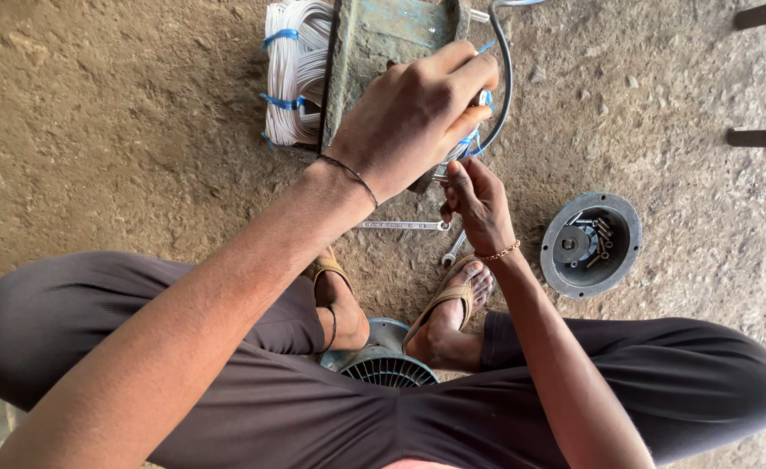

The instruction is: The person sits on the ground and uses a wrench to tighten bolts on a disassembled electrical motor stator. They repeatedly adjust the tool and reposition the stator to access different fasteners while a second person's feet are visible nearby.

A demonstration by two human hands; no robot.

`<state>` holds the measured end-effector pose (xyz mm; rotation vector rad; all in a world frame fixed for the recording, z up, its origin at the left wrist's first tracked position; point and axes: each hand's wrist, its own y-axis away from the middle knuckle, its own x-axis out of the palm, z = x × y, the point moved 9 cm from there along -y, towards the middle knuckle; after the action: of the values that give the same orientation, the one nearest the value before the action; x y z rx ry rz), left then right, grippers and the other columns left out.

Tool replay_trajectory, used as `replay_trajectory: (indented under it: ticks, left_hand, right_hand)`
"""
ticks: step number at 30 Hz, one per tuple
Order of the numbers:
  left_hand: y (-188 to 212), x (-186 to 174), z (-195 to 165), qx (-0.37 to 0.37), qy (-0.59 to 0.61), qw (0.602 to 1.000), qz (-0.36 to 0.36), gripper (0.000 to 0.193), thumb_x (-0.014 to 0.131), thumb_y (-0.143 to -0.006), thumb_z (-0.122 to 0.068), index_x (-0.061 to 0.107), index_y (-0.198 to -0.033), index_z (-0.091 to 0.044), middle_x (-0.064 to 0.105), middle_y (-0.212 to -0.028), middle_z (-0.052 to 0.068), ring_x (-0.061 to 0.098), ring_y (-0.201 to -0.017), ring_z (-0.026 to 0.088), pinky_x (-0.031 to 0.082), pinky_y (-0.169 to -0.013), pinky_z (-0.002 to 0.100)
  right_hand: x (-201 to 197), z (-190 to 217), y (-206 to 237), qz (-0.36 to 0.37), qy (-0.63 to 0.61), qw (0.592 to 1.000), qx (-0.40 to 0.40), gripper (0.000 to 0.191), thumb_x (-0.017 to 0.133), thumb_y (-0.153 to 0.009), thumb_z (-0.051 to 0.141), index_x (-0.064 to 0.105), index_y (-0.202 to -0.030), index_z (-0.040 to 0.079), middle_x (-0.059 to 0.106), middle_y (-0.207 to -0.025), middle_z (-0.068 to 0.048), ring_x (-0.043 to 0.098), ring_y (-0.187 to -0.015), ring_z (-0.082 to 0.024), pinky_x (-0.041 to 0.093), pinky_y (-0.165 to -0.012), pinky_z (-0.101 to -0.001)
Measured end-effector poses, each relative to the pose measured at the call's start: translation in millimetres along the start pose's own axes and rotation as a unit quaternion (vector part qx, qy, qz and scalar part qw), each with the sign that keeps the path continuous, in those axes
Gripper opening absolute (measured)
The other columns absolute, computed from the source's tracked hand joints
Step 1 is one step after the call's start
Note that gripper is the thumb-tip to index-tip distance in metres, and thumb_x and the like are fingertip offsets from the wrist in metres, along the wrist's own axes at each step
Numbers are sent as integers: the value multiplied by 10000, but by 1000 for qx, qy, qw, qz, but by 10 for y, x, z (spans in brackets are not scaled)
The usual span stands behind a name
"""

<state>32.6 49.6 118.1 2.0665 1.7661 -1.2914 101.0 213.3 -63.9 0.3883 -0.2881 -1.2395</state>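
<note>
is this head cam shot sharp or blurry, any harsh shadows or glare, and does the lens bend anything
Head view: soft, even daylight, no glare; only faint shadows beside the round grey cover and spanners. The ground and left hand are sharp; the right hand too. The wide lens stretches the left forearm and knees near the lower edge, and the top crops the motor housing.

My arms are bare to the hands: a thin dark cord bracelet (354, 176) circles the left wrist, a beaded golden bracelet (498, 254) the right. Below the hands I wear dark grey-brown trousers (253, 408) and tan strap sandals (449, 298).
</note>
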Motion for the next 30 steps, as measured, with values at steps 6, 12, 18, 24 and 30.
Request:
replay_trajectory:
  ticks: [6, 12, 18, 24, 30]
  left_hand:
    - [52, 172, 78, 3, -2, 1000, 12, 217, 764, -974, -177, 640, -1062, -22, 694, -1040, 90, 767, -792, 199, 639, -627, 229]
    - [161, 502, 172, -19, -26, 996, 89, 185, 745, -987, -150, 676, -1074, -1, 717, -1019, 123, 766, -769, 203, 640, -603, 242]
    - [269, 577, 236, -24, -48, 993, 103, 233, 758, -947, -180, 674, -1066, 1, 712, -1008, 136, 766, -794, 233, 648, -627, 269]
    - [336, 609, 327, -47, -39, 990, 128, 240, 757, -939, -195, 669, -1055, -5, 705, -992, 125, 761, -803, 228, 651, -674, 283]
    - [358, 583, 343, -49, -38, 991, 119, 184, 745, -966, -182, 660, -1011, -26, 695, -966, 101, 759, -830, 236, 649, -687, 309]
  right_hand:
    - [-5, 106, 69, 12, -92, 996, -12, 296, 634, -1045, 261, 605, -1159, -11, 657, -947, -40, 652, -813, -99, 628, -694, -292]
    - [-38, 27, 72, 9, -149, 989, -6, 311, 670, -1024, 240, 615, -1160, -35, 696, -973, -94, 709, -853, -142, 658, -752, -321]
    - [-74, -28, 16, -4, -101, 995, -1, 305, 658, -1038, 289, 642, -1033, -15, 694, -846, -63, 677, -693, -108, 625, -607, -289]
    - [-110, -84, -11, -48, -8, 998, 51, 419, 601, -1046, 407, 658, -902, 17, 646, -695, -15, 600, -529, -70, 513, -441, -236]
    - [-109, -136, -60, -36, 46, 996, 60, 575, 512, -1066, 523, 626, -821, 16, 531, -580, 10, 471, -430, -68, 392, -371, -237]
